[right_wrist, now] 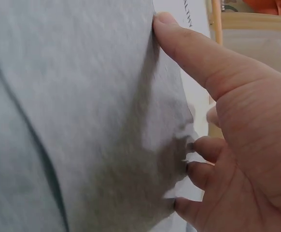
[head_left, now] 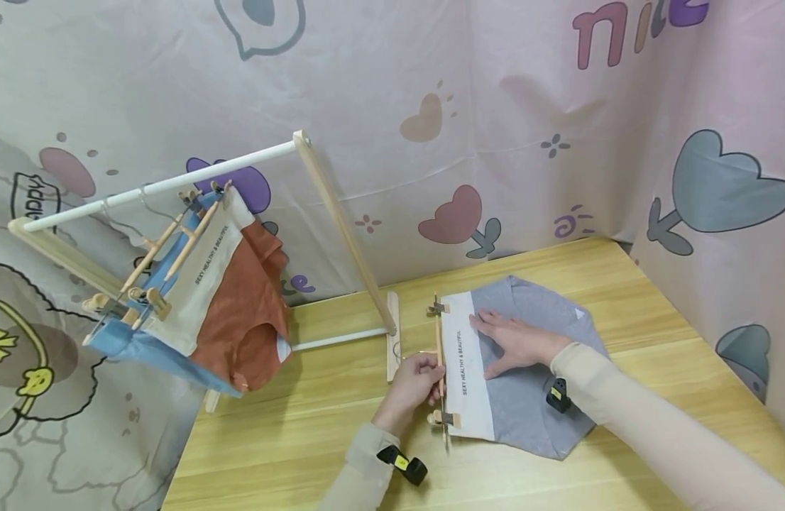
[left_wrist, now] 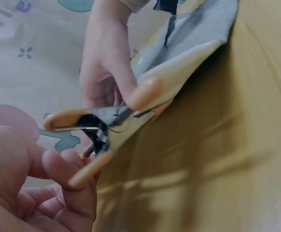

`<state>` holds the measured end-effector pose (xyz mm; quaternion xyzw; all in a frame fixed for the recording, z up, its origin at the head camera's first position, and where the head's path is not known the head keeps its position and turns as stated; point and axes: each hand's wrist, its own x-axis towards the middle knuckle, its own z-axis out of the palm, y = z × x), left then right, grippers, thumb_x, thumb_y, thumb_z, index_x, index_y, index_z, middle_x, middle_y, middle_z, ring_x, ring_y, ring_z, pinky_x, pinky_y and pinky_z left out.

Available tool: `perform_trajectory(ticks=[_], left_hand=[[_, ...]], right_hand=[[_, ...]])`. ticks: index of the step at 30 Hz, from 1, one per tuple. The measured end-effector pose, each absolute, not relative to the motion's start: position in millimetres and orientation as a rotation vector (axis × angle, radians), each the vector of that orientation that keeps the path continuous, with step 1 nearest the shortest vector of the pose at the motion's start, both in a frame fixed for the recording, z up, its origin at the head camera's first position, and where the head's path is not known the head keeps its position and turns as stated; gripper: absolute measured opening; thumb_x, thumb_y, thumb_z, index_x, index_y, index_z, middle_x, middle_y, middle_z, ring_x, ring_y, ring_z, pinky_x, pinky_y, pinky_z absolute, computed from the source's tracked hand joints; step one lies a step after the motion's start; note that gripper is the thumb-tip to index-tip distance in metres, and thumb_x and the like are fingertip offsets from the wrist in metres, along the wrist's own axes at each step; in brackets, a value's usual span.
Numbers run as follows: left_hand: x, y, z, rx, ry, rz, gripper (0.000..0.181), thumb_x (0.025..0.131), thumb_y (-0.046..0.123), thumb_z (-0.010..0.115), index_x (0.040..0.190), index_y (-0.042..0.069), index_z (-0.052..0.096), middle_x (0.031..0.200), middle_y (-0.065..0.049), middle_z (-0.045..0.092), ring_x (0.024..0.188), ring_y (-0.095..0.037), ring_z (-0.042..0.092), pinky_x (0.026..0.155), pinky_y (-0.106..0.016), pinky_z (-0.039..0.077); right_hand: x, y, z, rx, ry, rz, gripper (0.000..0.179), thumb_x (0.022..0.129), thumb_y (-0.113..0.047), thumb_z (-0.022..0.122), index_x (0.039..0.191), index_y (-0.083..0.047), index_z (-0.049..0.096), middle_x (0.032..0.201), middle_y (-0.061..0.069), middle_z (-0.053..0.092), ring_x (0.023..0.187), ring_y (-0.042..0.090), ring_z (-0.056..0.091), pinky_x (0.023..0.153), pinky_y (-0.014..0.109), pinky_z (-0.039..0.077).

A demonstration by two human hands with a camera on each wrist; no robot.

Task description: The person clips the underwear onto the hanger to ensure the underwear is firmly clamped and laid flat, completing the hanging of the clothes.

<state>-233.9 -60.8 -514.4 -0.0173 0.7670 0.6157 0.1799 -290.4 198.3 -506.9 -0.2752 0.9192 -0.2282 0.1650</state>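
Observation:
Grey briefs (head_left: 546, 305) with a white lettered waistband (head_left: 467, 333) lie spread on the table, their waist toward the left. Two clips, a near one (head_left: 445, 419) and a far one (head_left: 438, 308), fasten the waistband to a wooden clip hanger (head_left: 439, 333). My left hand (head_left: 412, 389) holds the hanger's bar near its middle, thumb and fingers bent about it. With its fingers spread, my right hand (head_left: 520, 344) rests on the grey cloth beside the waistband. In the left wrist view the near clip (left_wrist: 102, 130) stands close in front of the left fingers (left_wrist: 65, 166).
At the left stands a rack (head_left: 341, 227) with a white rail (head_left: 226, 165). Brown briefs (head_left: 245, 312) and a blue garment (head_left: 143, 348) hang from it on clip hangers. A printed curtain (head_left: 380, 92) backs the wooden table (head_left: 290, 440).

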Motion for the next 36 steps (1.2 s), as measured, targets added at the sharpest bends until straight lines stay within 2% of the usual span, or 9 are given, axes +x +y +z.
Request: perform_trajectory(ticks=[5, 12, 15, 19, 23, 30, 36], left_hand=[[-233.7, -68.5, -499.3, 0.001, 2.262, 1.641, 0.010, 0.103, 0.005, 0.064, 0.100, -0.005, 0.064, 0.058, 0.002, 0.054, 0.046, -0.007, 0.048, 0.043, -0.019, 0.040], [-233.5, -81.5, -474.2, 0.010, 2.280, 1.614, 0.012, 0.103, 0.005, 0.061, 0.100, -0.006, 0.064, 0.058, 0.004, 0.051, 0.045, -0.005, 0.040, 0.043, -0.019, 0.031], [-232.9, -85.7, -459.6, 0.060, 2.361, 1.559, 0.013, 0.102, 0.006, 0.062, 0.098, -0.006, 0.065, 0.063, 0.004, 0.051, 0.048, -0.006, 0.041, 0.045, -0.019, 0.032], [-232.3, -90.4, -441.1, 0.143, 2.498, 1.448, 0.014, 0.101, 0.008, 0.064, 0.099, -0.005, 0.068, 0.070, 0.003, 0.055, 0.056, -0.008, 0.049, 0.050, -0.022, 0.039], [-231.6, -94.6, -424.6, 0.219, 2.610, 1.344, 0.015, 0.100, 0.010, 0.066, 0.099, -0.004, 0.070, 0.070, 0.003, 0.059, 0.060, -0.009, 0.055, 0.055, -0.024, 0.044], [-227.6, -104.0, -399.1, 0.245, 2.704, 1.222, 0.015, 0.100, 0.014, 0.066, 0.101, 0.002, 0.074, 0.079, -0.003, 0.071, 0.064, -0.010, 0.060, 0.061, -0.027, 0.051], [-221.8, -112.9, -377.8, 0.297, 2.744, 1.155, 0.015, 0.100, 0.015, 0.067, 0.096, 0.006, 0.078, 0.073, 0.000, 0.067, 0.062, -0.010, 0.058, 0.059, -0.028, 0.047]], right_hand=[[-288.2, 198.5, -505.9, -0.769, 2.609, -0.662, 0.110, 0.089, -0.054, 0.085, 0.167, 0.002, 0.030, 0.174, 0.033, 0.017, 0.162, 0.055, 0.016, 0.126, 0.075, 0.021], [-288.3, 196.7, -503.3, -0.788, 2.620, -0.656, 0.105, 0.092, -0.056, 0.080, 0.166, 0.002, 0.032, 0.174, 0.033, 0.018, 0.162, 0.054, 0.017, 0.126, 0.075, 0.019], [-287.1, 197.1, -500.0, -0.801, 2.626, -0.666, 0.103, 0.093, -0.055, 0.079, 0.165, 0.003, 0.032, 0.173, 0.034, 0.018, 0.162, 0.054, 0.017, 0.126, 0.075, 0.019], [-285.0, 198.8, -495.3, -0.830, 2.643, -0.682, 0.100, 0.095, -0.053, 0.078, 0.163, 0.006, 0.034, 0.171, 0.037, 0.021, 0.160, 0.056, 0.021, 0.127, 0.073, 0.020], [-283.4, 200.0, -491.2, -0.863, 2.658, -0.698, 0.098, 0.096, -0.051, 0.078, 0.162, 0.008, 0.036, 0.169, 0.040, 0.025, 0.159, 0.058, 0.023, 0.127, 0.073, 0.021], [-283.6, 199.4, -485.7, -0.862, 2.628, -0.771, 0.097, 0.097, -0.048, 0.077, 0.162, 0.009, 0.034, 0.170, 0.039, 0.021, 0.159, 0.058, 0.020, 0.126, 0.074, 0.019], [-284.5, 198.3, -486.5, -0.872, 2.639, -0.783, 0.097, 0.098, -0.049, 0.076, 0.163, 0.008, 0.032, 0.170, 0.039, 0.019, 0.159, 0.057, 0.021, 0.126, 0.075, 0.019]])
